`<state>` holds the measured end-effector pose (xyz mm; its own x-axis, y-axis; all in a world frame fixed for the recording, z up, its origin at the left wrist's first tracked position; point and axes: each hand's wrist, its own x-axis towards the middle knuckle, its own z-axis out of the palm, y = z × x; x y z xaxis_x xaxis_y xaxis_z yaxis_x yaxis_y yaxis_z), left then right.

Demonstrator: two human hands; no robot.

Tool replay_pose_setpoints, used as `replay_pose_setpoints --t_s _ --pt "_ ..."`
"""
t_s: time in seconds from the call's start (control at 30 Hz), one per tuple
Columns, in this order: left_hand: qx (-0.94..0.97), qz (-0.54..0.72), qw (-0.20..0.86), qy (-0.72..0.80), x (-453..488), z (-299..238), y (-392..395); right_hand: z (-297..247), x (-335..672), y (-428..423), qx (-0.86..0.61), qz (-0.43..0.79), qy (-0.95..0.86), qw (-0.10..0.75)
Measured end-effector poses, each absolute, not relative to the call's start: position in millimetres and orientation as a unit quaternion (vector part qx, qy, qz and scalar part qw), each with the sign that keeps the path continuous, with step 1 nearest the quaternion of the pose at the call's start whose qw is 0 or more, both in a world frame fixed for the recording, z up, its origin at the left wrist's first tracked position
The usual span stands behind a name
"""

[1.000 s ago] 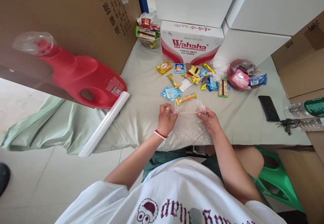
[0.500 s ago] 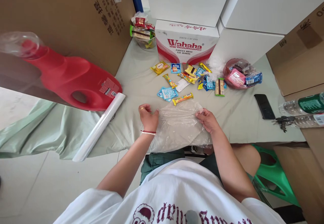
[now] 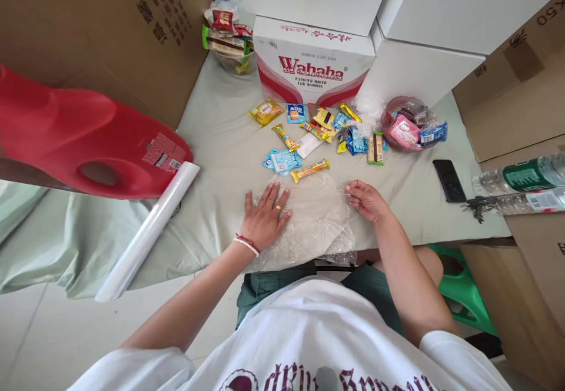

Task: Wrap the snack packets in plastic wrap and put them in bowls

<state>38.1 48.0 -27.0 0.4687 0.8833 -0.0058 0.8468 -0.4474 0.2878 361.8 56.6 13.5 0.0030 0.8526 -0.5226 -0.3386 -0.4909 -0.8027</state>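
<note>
A thin, crinkled sheet of clear plastic film (image 3: 315, 226) lies over the front edge of the cloth-covered table. My left hand (image 3: 265, 217) rests flat on its left side, fingers spread. At the far right corner, my right hand (image 3: 367, 199) is closed in a pinch on the film's edge. Just beyond the film lies a yellow-orange snack stick (image 3: 310, 171). Behind that are blue snack packets (image 3: 281, 160), another yellow stick (image 3: 286, 137) and a yellow round-cake packet (image 3: 265, 112).
A white roll (image 3: 148, 232) and a large red jug (image 3: 97, 143) are at left. Snack bowls stand back left (image 3: 238, 64) and right (image 3: 399, 129). Behind is a Wahaba carton (image 3: 313, 64). A phone (image 3: 449, 181) and plastic bottles (image 3: 525, 173) lie at right.
My left hand has gone from curled fingers at the film's left edge to lying flat and spread on it. My right hand still pinches the far right corner. The view has shifted slightly.
</note>
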Motion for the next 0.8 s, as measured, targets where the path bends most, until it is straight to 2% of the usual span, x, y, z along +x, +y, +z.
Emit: replay_pose_setpoints --t_s 0.13,0.27,0.37,0.43,0.5,0.57,0.63,0.7,0.8 --pt "0.846 0.065 0.127 0.514 39 -24 46 19 364 65 -0.565 0.667 -0.232 0.426" --pt "0.846 0.059 0.123 0.515 39 -22 47 20 348 71 -0.611 0.657 -0.276 0.345" --pt "0.842 0.052 0.116 0.524 38 -21 47 17 349 79 -0.619 0.619 -0.333 0.352" --pt "0.839 0.045 0.112 0.53 39 -21 47 14 363 90 -0.651 0.552 -0.352 0.383" --pt "0.839 0.04 0.109 0.532 40 -22 47 10 384 106 -0.734 0.41 -0.366 0.399" --pt "0.839 0.036 0.105 0.532 41 -22 48 6 404 125 -0.821 0.224 -0.373 0.371" --pt "0.839 0.033 0.104 0.534 42 -22 48 3 417 143 -0.869 0.108 -0.37 0.31" --pt "0.837 0.03 0.105 0.536 42 -22 48 1 423 155 -0.885 0.099 -0.375 0.259" --pt "0.836 0.03 0.11 0.537 42 -20 48 -3 422 155 -0.884 0.117 -0.392 0.226"
